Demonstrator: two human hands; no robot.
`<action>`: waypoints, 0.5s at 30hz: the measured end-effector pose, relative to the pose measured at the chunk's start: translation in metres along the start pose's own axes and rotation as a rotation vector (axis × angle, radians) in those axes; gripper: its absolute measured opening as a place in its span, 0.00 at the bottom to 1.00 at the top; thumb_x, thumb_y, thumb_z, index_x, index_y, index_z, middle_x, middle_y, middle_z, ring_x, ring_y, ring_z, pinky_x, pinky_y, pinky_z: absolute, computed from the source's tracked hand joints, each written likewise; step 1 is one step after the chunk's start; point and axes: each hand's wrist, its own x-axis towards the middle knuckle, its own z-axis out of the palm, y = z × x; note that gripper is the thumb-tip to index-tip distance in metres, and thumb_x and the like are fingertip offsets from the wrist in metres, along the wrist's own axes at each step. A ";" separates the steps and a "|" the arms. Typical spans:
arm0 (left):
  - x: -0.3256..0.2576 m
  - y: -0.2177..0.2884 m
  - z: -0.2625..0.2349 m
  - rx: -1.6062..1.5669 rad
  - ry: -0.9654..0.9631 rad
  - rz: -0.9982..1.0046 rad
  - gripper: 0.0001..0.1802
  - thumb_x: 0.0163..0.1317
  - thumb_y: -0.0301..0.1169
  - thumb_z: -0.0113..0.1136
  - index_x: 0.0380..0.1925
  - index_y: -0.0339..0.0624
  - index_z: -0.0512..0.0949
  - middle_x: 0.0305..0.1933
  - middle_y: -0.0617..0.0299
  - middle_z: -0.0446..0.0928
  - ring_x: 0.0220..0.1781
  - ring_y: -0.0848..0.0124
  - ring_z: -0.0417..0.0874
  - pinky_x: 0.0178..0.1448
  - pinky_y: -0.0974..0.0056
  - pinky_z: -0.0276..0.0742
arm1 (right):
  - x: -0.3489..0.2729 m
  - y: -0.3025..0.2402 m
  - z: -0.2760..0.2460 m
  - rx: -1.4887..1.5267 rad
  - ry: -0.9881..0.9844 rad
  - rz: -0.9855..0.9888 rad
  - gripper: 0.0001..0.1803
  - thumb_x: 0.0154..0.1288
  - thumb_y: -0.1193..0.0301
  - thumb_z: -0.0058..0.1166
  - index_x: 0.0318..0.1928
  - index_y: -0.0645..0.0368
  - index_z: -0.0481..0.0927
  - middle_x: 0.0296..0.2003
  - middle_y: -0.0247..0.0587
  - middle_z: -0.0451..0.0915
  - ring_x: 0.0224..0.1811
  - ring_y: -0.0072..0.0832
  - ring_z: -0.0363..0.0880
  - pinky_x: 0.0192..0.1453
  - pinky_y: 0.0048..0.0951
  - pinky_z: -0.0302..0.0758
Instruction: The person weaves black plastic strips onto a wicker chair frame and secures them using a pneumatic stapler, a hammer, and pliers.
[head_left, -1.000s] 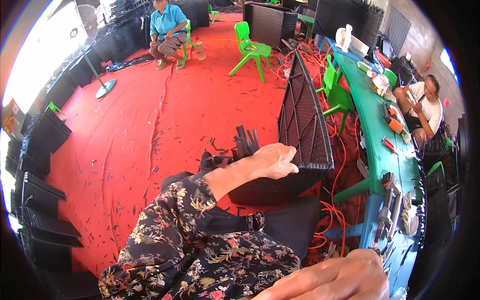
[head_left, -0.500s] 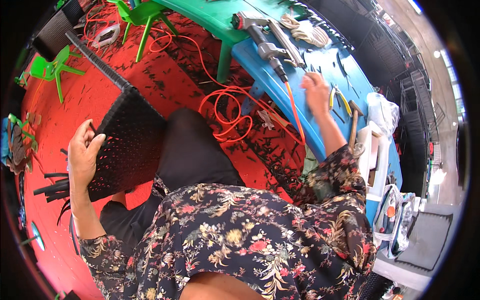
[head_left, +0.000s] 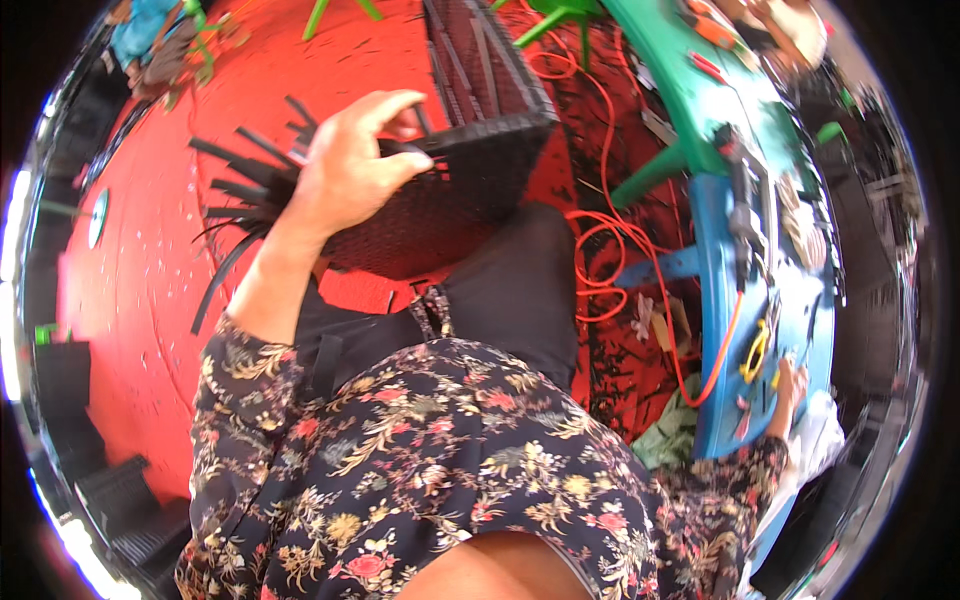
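My left hand (head_left: 345, 170) grips the near edge of a black woven panel (head_left: 470, 150) that leans against my lap and stretches away over the red floor. Its fingers curl over the rim. Loose black strips (head_left: 235, 180) stick out from the panel beside that hand. My right hand (head_left: 790, 385) reaches far to the right and rests on the blue table (head_left: 715, 410), next to a yellow tool (head_left: 755, 350). Whether its fingers hold anything is too small to tell. My flowered sleeves and dark trousers fill the lower middle.
An orange cable (head_left: 600, 260) coils on the red floor (head_left: 150, 270) between my leg and the tables. A green table (head_left: 690, 90) with tools adjoins the blue one. Black woven pieces (head_left: 120, 490) are stacked at the left. A seated person (head_left: 150, 40) is at the far upper left.
The view has swung. My left hand now closes higher on the panel's edge, and my right hand stays out on the blue table, farther toward the right rim.
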 end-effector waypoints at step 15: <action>-0.001 0.007 -0.008 0.003 0.072 0.062 0.06 0.64 0.27 0.58 0.36 0.34 0.80 0.32 0.64 0.80 0.29 0.79 0.78 0.33 0.73 0.73 | -0.196 -0.508 -0.247 0.632 0.142 -1.741 0.20 0.47 0.68 0.65 0.42 0.59 0.79 0.35 0.42 0.78 0.39 0.39 0.78 0.44 0.34 0.76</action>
